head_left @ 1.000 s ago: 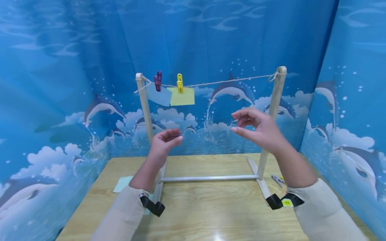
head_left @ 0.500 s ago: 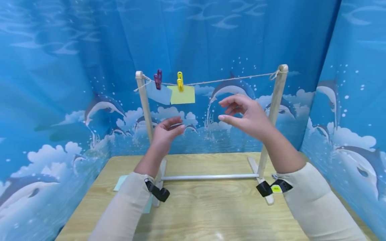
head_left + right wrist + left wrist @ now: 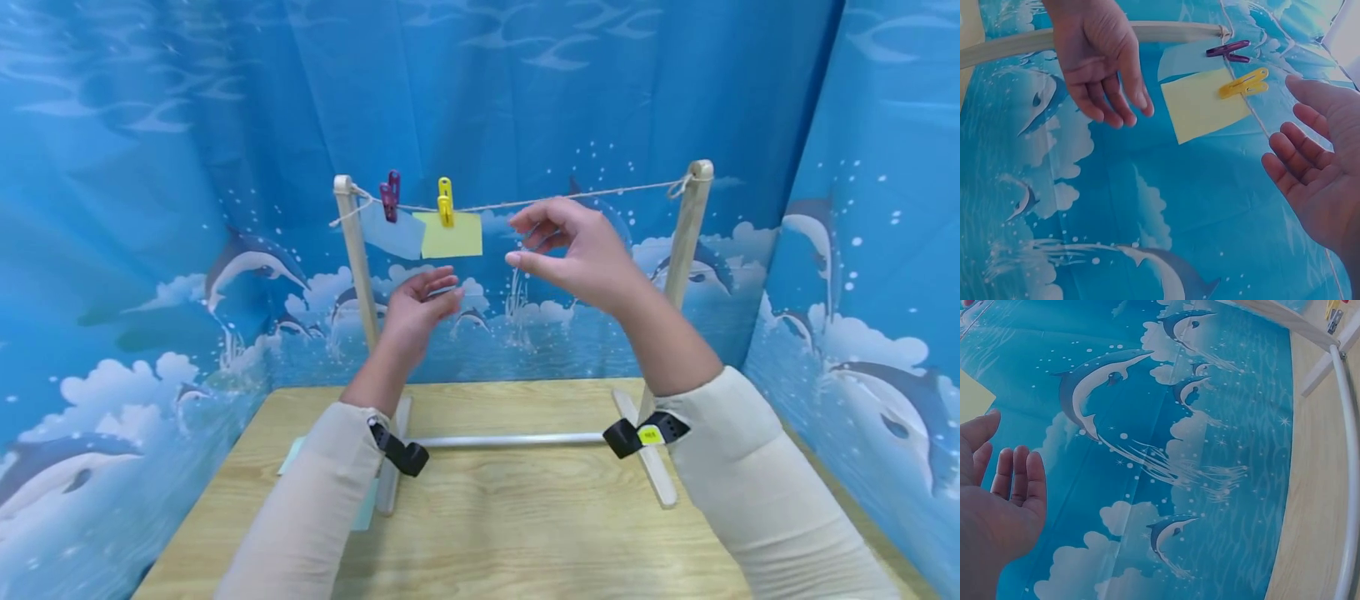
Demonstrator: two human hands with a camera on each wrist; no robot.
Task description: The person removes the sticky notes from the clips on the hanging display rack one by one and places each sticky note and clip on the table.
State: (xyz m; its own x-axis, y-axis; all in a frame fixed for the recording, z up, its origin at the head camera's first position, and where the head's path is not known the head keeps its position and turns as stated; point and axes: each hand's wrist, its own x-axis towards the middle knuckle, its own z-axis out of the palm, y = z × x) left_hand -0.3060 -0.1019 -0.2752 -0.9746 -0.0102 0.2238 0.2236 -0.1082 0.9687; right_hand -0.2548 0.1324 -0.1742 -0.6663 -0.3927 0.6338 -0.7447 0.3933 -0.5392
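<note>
A yellow sheet of paper (image 3: 452, 236) hangs from the string (image 3: 510, 205), held by a yellow clothespin (image 3: 446, 202). To its left a light blue sheet (image 3: 393, 233) hangs at a slant under a purple clothespin (image 3: 390, 197). My left hand (image 3: 420, 308) is below the two sheets, fingers loosely bent and holding nothing. Right of the yellow sheet my right hand (image 3: 577, 250) is raised just under the string, thumb and fingers apart with nothing between them. In the right wrist view, the yellow sheet (image 3: 1204, 103) shows between both hands.
The string runs between a left post (image 3: 358, 258) and a right post (image 3: 688, 233). A white crossbar (image 3: 510, 439) joins their feet. Pale green sheets (image 3: 365, 508) lie on the table (image 3: 525, 533), partly behind my left sleeve. Clips (image 3: 1335, 319) lie beyond the right foot.
Both hands have risen toward the string. The right hand has also moved left, closer to the yellow sheet. The hanging sheets and clothespins stay where they were.
</note>
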